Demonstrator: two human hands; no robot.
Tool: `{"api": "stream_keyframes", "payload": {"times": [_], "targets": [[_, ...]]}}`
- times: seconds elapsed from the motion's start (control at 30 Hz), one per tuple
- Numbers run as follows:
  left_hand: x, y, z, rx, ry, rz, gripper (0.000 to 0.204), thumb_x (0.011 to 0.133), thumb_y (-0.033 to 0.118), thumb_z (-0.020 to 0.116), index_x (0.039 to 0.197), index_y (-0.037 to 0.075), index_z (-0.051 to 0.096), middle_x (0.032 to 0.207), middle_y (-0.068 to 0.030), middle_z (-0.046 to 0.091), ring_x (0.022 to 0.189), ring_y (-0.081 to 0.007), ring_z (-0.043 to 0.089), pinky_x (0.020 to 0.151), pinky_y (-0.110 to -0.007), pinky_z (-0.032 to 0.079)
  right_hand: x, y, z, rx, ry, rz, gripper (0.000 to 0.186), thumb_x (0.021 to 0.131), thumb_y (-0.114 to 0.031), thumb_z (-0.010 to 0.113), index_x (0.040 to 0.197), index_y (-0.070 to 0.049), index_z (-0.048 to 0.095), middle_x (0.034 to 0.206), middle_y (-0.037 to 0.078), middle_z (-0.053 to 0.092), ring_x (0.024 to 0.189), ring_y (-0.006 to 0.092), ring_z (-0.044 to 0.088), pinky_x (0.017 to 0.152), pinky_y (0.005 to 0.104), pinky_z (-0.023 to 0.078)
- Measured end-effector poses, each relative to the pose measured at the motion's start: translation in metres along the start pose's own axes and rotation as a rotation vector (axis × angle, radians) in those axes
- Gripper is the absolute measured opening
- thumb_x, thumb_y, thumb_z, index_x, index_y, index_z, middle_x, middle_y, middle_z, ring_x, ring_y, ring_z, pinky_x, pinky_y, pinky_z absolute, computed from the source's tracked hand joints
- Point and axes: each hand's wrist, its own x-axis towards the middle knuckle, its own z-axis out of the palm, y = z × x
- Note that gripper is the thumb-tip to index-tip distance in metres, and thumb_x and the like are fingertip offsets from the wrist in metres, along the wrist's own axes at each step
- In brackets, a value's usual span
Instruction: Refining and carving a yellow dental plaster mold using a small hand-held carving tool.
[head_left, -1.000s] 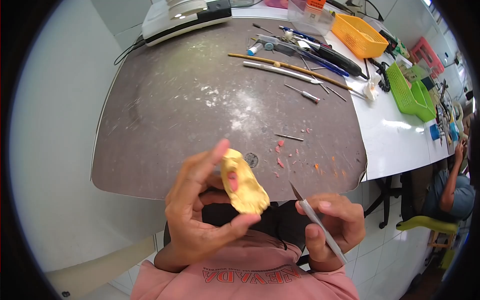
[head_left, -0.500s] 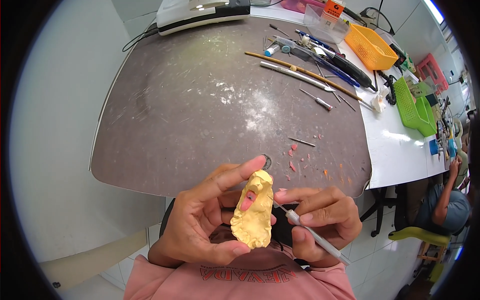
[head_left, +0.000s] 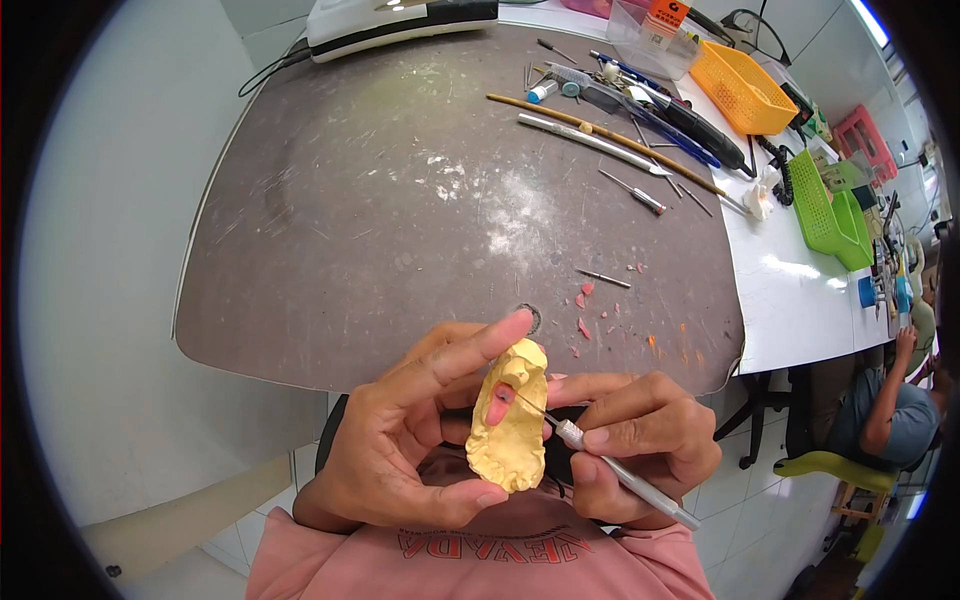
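Observation:
Between the spread thumb and forefinger of my left hand [head_left: 415,430] I hold a yellow plaster dental model [head_left: 507,440] by its two ends. A pink patch [head_left: 497,405] with a small dark hollow sits in the model's upper part. My right hand [head_left: 650,440] grips a slim metal hand tool [head_left: 640,482] with a knurled collar, pen-fashion. Its thin pointed tip reaches over the model to the edge of the pink patch; whether it touches cannot be made out. The other fingers of my left hand are partly behind the model.
Pink crumbs [head_left: 583,326] and a small metal bur [head_left: 603,278] lie on the brown mat [head_left: 330,250]. Farther right are a small screwdriver [head_left: 633,191], a metal-handled knife [head_left: 590,143], a wooden stick [head_left: 550,110], an orange basket [head_left: 743,90] and a green basket [head_left: 825,215]. A person [head_left: 890,410] sits at far right.
The tool's tip has moved left, from the model's right edge to the pink patch. My right hand has shifted slightly left; the left still holds the model.

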Motion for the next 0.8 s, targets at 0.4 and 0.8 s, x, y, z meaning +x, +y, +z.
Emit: {"api": "stream_keyframes", "payload": {"times": [0.4,0.8], "targets": [[0.005,-0.006,-0.019,0.123,-0.305,0.159,0.091,0.077,-0.009,0.076,0.155,-0.002,0.03,0.146,-0.0111,0.036,0.131,-0.0271,0.054,0.109,-0.039,0.049,-0.003,0.0,0.002,-0.033,0.031,-0.02,0.021,0.076,0.005,0.079,0.088,-0.001,0.063,0.081,0.014,0.07,0.09,0.0348,0.076,0.073,0.0361,0.065],[0.002,-0.006,-0.012,0.174,-0.131,0.137,0.098,0.067,0.015,0.09,0.147,-0.01,0.04,0.135,-0.0157,0.05,0.132,-0.0296,0.054,0.11,-0.043,0.047,0.003,0.002,-0.003,-0.08,-0.054,-0.071,0.021,0.077,0.004,0.08,0.091,-0.001,0.064,0.081,0.014,0.07,0.089,0.034,0.076,0.072,0.036,0.065]]}}
